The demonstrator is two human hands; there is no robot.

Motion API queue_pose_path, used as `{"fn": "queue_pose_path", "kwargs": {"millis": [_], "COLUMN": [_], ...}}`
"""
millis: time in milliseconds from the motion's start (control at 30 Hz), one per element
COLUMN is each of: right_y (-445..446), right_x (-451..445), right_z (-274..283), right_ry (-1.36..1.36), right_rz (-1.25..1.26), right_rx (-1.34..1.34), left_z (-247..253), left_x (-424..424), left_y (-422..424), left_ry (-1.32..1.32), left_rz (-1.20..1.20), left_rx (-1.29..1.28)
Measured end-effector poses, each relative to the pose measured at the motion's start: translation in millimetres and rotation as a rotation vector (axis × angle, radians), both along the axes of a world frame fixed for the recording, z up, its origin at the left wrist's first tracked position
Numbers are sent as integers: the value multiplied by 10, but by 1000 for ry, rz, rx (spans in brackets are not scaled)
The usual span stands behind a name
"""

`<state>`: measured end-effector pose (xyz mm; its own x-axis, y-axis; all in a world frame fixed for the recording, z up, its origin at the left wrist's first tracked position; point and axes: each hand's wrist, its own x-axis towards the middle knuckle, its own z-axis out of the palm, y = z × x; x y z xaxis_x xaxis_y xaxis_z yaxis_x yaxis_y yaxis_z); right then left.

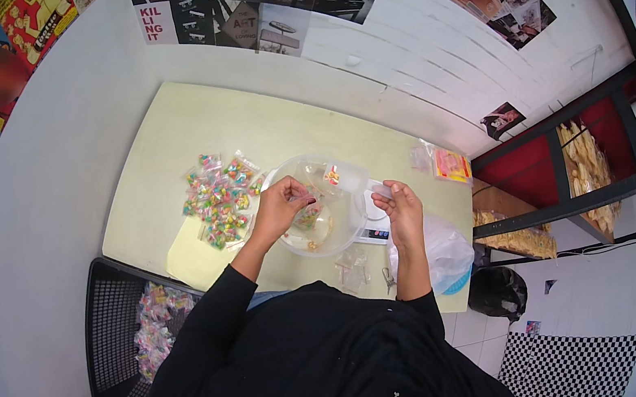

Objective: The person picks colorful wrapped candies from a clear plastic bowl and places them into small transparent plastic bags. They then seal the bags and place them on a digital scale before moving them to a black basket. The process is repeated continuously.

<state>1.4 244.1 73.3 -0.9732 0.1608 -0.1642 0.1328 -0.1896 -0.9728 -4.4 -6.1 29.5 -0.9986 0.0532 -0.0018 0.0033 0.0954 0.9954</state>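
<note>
My left hand (282, 204) pinches the top of a small clear plastic bag (307, 217) holding multicoloured sweets. The bag hangs over a round translucent plastic tub (352, 218), which has a few small bits on its bottom. To the right of the tub, my right hand (401, 207) is raised, with a small translucent piece of plastic (380, 190) between thumb and fingers; what it is exactly cannot be made out. A white digital scale (375, 233) shows partly from under the tub's right side. Left of the tub lies a pile of filled sweet bags (216, 198).
A black plastic crate (108, 341) with more packets (156, 330) stands at the table's left. Small clear bags (353, 270), a metal clip (389, 279) and a white plastic bag (442, 247) lie near the front. A yellow-and-pink packet (452, 166) lies far right, by a metal rack (572, 204).
</note>
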Motion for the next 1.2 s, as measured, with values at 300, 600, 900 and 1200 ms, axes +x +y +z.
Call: {"fn": "queue_pose_path", "kwargs": {"millis": [300,600,900,1200], "right_y": [-127,-185,-217,-240], "right_x": [88,124,128,197], "right_z": [206,288,213,290], "right_ry": [43,31,81,160], "right_rz": [72,72,72,74], "right_rx": [58,128,171,319], "left_z": [136,54,115,-81], "left_x": [33,12,20,37], "left_y": [114,156,222,207], "left_ry": [146,255,287,175], "left_rz": [56,124,77,2], "left_rx": [-126,-194,-270,-140]}}
